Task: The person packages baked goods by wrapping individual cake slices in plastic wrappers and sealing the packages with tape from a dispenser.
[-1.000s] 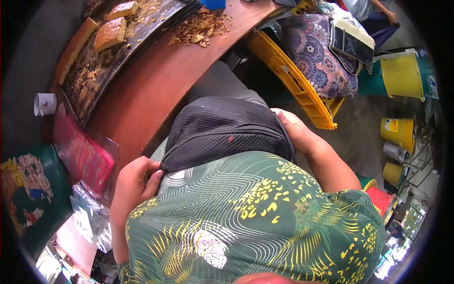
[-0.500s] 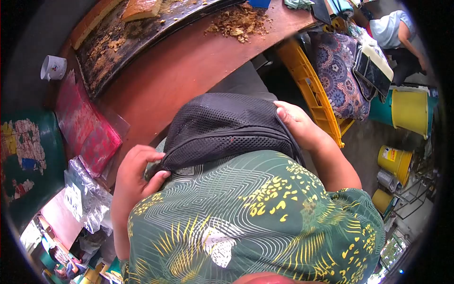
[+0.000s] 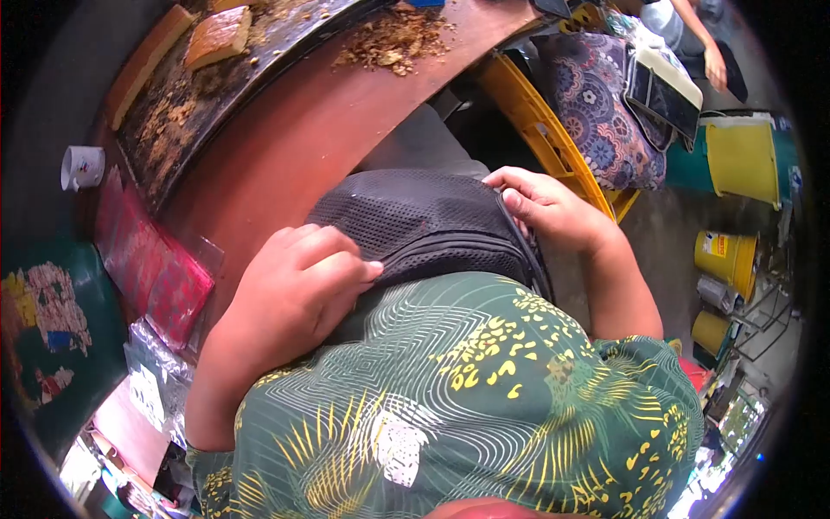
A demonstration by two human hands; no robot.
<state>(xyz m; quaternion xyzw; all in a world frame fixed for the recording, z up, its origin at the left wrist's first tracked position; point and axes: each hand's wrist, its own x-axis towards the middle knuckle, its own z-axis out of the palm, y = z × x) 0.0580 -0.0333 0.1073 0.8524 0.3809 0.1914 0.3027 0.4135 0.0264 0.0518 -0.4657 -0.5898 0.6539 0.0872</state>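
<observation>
A black mesh bag [image 3: 415, 203] with a curved zip lies on my lap, against the green patterned shirt. My left hand [image 3: 303, 281] is closed at the near left part of the bag, thumb and fingers pinched together by the zip line. Whether a zip pull is between those fingertips is hidden. At the bag's right end, my right hand [image 3: 558, 208] grips its edge between thumb and fingers. My left hand covers the left end of the bag.
Ahead is a reddish table [image 3: 285, 138] bearing a dark tray [image 3: 246, 65] with bread pieces, and a crumb pile [image 3: 393, 39]. A white mug [image 3: 84, 167] stands left. To the right are a yellow crate [image 3: 545, 130], a patterned cushion [image 3: 579, 104], buckets [image 3: 742, 160] and another person's hand [image 3: 715, 67].
My left hand has moved rightward along the zip line from the bag's left end, and its fingers have closed. The right hand keeps the right edge. My view has shifted slightly.
</observation>
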